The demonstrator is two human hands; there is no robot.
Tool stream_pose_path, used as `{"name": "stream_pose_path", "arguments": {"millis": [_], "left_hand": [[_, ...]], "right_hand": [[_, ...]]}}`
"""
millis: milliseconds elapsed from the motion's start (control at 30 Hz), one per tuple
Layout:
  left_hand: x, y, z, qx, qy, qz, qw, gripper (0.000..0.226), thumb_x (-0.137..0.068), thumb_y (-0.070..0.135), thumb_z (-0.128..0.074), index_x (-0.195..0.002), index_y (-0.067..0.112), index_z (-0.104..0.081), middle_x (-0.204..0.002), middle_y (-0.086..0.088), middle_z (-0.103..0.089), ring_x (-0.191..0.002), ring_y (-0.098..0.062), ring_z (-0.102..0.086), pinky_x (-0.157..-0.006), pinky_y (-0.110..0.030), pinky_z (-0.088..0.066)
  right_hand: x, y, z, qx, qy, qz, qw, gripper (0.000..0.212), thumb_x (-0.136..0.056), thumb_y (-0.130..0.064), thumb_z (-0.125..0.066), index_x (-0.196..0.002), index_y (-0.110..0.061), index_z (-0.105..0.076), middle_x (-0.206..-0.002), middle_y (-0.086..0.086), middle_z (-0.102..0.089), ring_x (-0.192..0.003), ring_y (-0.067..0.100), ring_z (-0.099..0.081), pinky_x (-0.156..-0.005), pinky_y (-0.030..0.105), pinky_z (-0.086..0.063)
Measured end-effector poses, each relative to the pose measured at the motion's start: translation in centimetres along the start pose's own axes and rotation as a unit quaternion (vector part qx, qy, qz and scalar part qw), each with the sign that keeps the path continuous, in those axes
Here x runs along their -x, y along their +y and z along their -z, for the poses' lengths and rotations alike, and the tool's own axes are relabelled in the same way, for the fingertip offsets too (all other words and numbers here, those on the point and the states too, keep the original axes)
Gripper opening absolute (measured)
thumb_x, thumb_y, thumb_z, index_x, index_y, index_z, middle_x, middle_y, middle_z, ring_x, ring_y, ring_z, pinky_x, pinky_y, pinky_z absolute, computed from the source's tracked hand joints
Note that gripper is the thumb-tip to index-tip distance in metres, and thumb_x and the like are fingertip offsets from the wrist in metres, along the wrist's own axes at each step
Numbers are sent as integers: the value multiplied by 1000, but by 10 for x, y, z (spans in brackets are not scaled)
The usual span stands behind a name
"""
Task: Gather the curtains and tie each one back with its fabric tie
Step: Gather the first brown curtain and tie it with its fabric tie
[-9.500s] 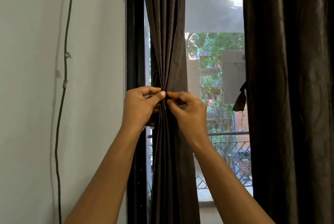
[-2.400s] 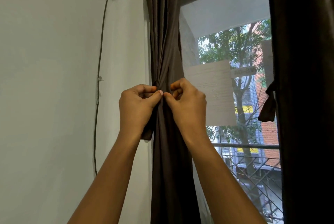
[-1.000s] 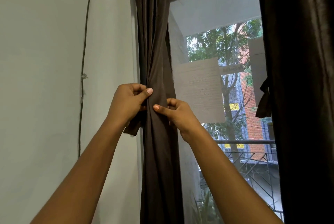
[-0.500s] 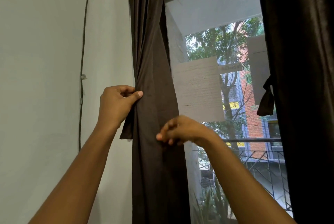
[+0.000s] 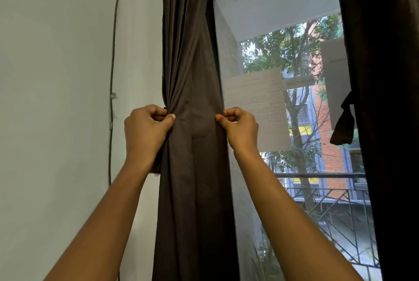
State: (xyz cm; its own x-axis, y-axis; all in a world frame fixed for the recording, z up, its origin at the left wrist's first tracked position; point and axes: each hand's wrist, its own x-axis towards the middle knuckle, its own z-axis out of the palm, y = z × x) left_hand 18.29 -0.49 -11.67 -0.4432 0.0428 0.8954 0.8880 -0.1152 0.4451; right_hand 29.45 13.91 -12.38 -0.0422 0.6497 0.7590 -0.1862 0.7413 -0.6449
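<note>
The dark brown left curtain [image 5: 195,76] hangs at the left side of the window. My left hand [image 5: 145,131] pinches its left edge at mid height, where the folds bunch together. My right hand [image 5: 240,128] pinches the curtain's right edge at the same height, so the cloth is spread flat between my hands. A short end of fabric tie [image 5: 156,169] shows below my left wrist. The right curtain [image 5: 385,99] hangs loose at the far right, its fabric tie [image 5: 343,122] dangling from its inner edge.
A white wall [image 5: 56,99] with a thin cable [image 5: 112,99] running down it lies to the left. Sheets of paper [image 5: 256,108] are stuck on the window pane. A balcony railing [image 5: 317,176], trees and buildings show outside.
The gathered left curtain has come apart and spread wider. My right hand dropped from the bunch, then rose to grip the curtain's right edge. My left hand stays on the left edge.
</note>
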Motion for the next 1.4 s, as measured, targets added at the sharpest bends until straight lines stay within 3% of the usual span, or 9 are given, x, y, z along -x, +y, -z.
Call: {"name": "stream_pose_path", "arguments": {"millis": [200, 367, 467, 700, 833, 967, 1200, 1300, 1400], "left_hand": [[11, 12, -7, 29, 8, 5, 1000, 14, -83, 25, -73, -92, 14, -72, -79, 4, -68, -70, -2, -61, -66, -11, -43], [16, 19, -8, 92, -31, 18, 995, 17, -82, 29, -74, -92, 15, -74, -80, 4, -71, -76, -7, -67, -73, -21, -52], [12, 17, -4, 184, -80, 56, 978, 11, -80, 26, -76, -87, 17, -75, -79, -1, -74, -78, -17, -71, -74, -30, -56], [11, 20, 3, 248, -128, 103, 955, 16, -84, 19, -71, -98, 10, -73, -86, -8, -74, -78, -19, -72, -62, -24, -57], [12, 21, 4, 252, -133, 102, 953, 9, -85, 17, -70, -94, 18, -72, -83, -2, -75, -76, -14, -73, -60, -22, -57], [5, 25, 7, 246, -175, 99, 948, 8, -84, 23, -69, -90, 18, -72, -76, 1, -75, -72, -15, -73, -59, -23, -58], [-6, 26, 8, 199, -196, 77, 957, 12, -81, 21, -72, -86, 10, -72, -70, -3, -74, -67, -18, -72, -58, -22, -58], [-7, 24, 3, 160, -188, 52, 968, 11, -84, 19, -71, -90, 9, -71, -78, -7, -74, -72, -19, -73, -68, -27, -60], [-5, 23, 1, 121, -174, 23, 977, 15, -87, 20, -68, -96, 8, -71, -86, -8, -73, -79, -21, -72, -78, -34, -59]], "right_hand": [[44, -38, 8, 27, 45, 157, 986, 7, -82, -23, -69, -86, -23, -63, -77, -7, -63, -72, 8, -60, -68, 25, -50], [51, -47, -6, 34, -13, 176, 984, 10, -84, -25, -68, -93, -20, -65, -85, -5, -64, -72, 4, -58, -63, 11, -45], [54, -47, -7, -3, -12, 204, 979, 13, -85, -18, -67, -98, -16, -68, -90, -2, -65, -75, 4, -59, -69, 13, -50], [55, -43, -5, -26, -64, 215, 974, 29, -87, -14, -66, -116, -14, -67, -99, -3, -65, -82, 1, -58, -80, 10, -50], [51, -44, -1, -53, -97, 186, 976, 28, -85, -14, -67, -113, -14, -68, -94, -6, -63, -77, -3, -56, -79, 9, -49], [40, -46, 9, -111, -201, 123, 965, 26, -89, -14, -63, -114, -16, -68, -101, -3, -69, -94, 6, -64, -90, 26, -52], [22, -38, 29, -146, -358, 40, 921, 30, -95, -6, -49, -115, -22, -65, -89, -6, -68, -83, 4, -62, -73, 22, -54], [22, -30, 26, -192, -308, -12, 932, 25, -94, -4, -50, -103, -16, -70, -92, -6, -70, -93, 9, -64, -76, 24, -56], [20, -22, 17, -216, -193, -66, 955, 31, -89, -12, -62, -119, -18, -60, -106, -6, -63, -105, 14, -59, -76, 24, -53]]}}
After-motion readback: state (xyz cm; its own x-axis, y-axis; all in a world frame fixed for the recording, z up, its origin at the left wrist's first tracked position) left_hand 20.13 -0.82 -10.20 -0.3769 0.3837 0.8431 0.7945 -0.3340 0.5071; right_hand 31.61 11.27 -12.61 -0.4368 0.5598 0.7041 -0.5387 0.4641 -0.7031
